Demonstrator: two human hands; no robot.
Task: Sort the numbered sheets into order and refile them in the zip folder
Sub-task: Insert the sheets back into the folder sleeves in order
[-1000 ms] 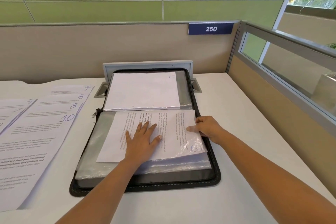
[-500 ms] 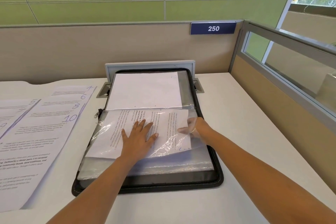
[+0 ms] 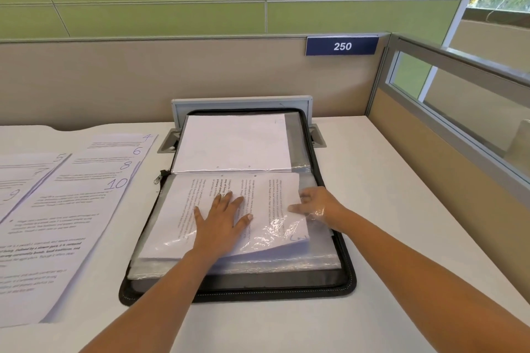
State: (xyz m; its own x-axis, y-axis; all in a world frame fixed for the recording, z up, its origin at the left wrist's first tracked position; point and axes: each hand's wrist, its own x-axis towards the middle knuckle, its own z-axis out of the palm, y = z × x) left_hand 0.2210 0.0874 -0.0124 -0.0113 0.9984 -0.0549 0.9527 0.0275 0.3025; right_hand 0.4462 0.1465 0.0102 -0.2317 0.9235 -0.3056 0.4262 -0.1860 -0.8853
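A printed sheet [image 3: 183, 209] lies partly under a clear sleeve [image 3: 275, 229] on the near half of the open zip folder [image 3: 347, 275], which sits against the middle of the desk's [image 3: 401, 209] back edge. The left hand [image 3: 220, 221] presses flat on it, fingers spread; the right hand [image 3: 318, 206] is at its right edge beneath the plastic, and I cannot tell whether it pinches anything. More numbered sheets [image 3: 86, 195] lie fanned toward the desk's left edge.

We see a white desk [image 3: 401, 209]: the open zip folder [image 3: 243, 285] lies mid-frame, and the numbered sheets [image 3: 71, 209] at left, seemingly in two overlapping piles.
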